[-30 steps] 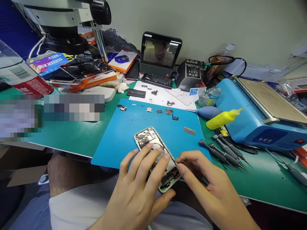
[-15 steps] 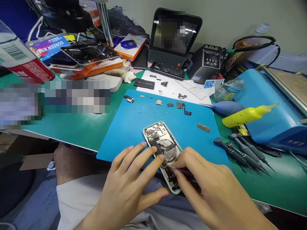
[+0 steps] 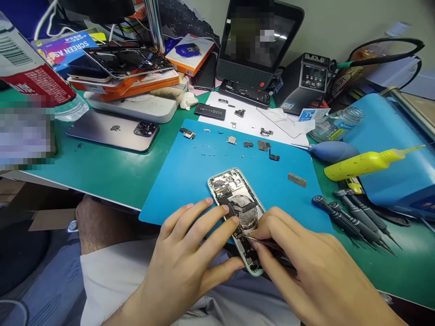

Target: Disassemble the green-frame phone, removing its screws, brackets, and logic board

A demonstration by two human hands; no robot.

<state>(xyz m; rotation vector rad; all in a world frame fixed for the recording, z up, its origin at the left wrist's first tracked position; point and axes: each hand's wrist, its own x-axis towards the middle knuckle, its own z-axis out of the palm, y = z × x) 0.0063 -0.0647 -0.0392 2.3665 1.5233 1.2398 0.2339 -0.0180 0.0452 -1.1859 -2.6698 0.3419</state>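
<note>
If right hand [image 3: 299, 256], clamped on thin tool [image 3: 268, 243], slips, phone [image 3: 244, 215] at near edge of mat [image 3: 183, 181] risks scratches; left hand [image 3: 190, 249] spread.

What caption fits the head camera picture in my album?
Left fingers rest on an opened phone while right fingers pinch a thin tool over it.

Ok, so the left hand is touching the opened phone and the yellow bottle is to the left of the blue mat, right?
Not quite: the head view shows the yellow bottle to the right of the blue mat. The left hand is touching the opened phone.
</note>
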